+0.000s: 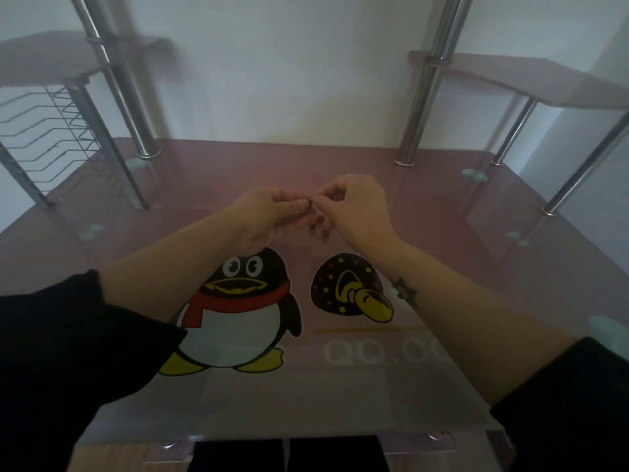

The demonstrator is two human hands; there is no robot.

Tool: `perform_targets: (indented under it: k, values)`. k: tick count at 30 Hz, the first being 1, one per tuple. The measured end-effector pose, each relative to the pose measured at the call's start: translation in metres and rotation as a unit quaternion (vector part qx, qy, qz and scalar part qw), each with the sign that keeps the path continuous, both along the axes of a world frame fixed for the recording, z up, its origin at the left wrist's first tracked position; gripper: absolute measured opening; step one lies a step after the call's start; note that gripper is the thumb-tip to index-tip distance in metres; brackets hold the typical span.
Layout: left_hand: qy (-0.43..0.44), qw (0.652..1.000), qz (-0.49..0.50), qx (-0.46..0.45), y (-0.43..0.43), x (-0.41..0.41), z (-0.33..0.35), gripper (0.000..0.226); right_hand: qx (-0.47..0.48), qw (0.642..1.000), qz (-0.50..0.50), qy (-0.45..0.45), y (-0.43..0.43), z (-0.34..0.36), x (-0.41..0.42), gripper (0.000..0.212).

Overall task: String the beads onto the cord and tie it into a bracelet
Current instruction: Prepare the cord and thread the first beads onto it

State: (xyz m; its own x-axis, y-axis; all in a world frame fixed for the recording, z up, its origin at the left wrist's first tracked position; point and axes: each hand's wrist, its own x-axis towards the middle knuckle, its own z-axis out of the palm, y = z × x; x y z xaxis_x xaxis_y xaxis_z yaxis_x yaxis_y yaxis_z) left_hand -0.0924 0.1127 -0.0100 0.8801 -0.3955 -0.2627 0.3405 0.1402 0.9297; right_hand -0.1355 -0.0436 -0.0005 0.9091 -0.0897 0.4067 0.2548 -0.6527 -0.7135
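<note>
Pale "QQ.CO", cut off, on table (340, 396).

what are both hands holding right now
Left hand: pinches a small dark bead.
Right hand: fingertips pinched beside it; holding what cannot be told.

Left hand (269, 211) pinches dark bead (310, 203), right hand (355, 207) touching it.

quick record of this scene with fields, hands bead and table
left hand: pinches a small dark bead at its fingertips
right hand: fingertips pinched right beside that bead; what they hold is too thin to see
dark spots below the fingertips: beads or painted nails, too blurred to tell
table: pink glass with a penguin print
stage: probably threading; no knot visible
</note>
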Motion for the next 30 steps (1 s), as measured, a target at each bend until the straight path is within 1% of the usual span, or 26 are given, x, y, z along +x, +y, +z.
perform_targets:
  k: [2,5,9,12,14,17,21,23,25,30]
  values:
    - [0.015,0.999,0.018,-0.029,0.0001,0.0011,-0.0005,0.027,-0.001,1.0,-0.008,-0.002,-0.0013,-0.0009,0.0002,0.015]
    - [0.04,0.997,0.034,-0.062,0.0009,0.0019,-0.0018,0.028,0.021,1.0,-0.003,0.002,-0.002,-0.0016,-0.0005,0.023]
    - [0.049,0.995,0.04,-0.072,0.0006,0.0021,-0.0034,0.026,0.02,1.0,0.013,0.015,-0.0003,-0.0012,-0.0025,0.019]
    - [0.055,0.994,0.042,-0.081,0.001,0.003,-0.0032,0.024,0.021,0.999,0.01,0.023,0.0012,-0.0006,-0.0021,0.012]
    - [0.059,0.993,0.043,-0.089,0.0019,0.0032,-0.0029,0.023,0.019,1.0,0.007,0.024,0.0023,-0.0005,-0.0017,0.011]
    - [0.06,0.993,0.044,-0.09,0.0028,0.0027,-0.0029,0.019,-0.001,1.0,0.008,0.01,0.0029,-0.0013,-0.0014,0.017]
    - [0.06,0.993,0.048,-0.088,0.003,0.0019,-0.0038,0.018,-0.014,1.0,0.003,-0.002,0.0035,-0.0022,-0.0012,0.036]
    - [0.063,0.993,0.047,-0.09,0.003,0.0014,-0.0045,0.017,-0.015,1.0,-0.002,-0.006,0.0038,-0.0028,-0.0011,0.038]
    - [0.066,0.992,0.045,-0.093,0.0033,0.0012,-0.0047,0.018,-0.011,1.0,-0.003,-0.004,0.0039,-0.0034,-0.0005,0.035]
    - [0.067,0.993,0.039,-0.092,0.0037,0.0012,-0.0048,0.021,-0.004,1.0,-0.005,0.007,0.0041,-0.0054,0.0017,0.017]
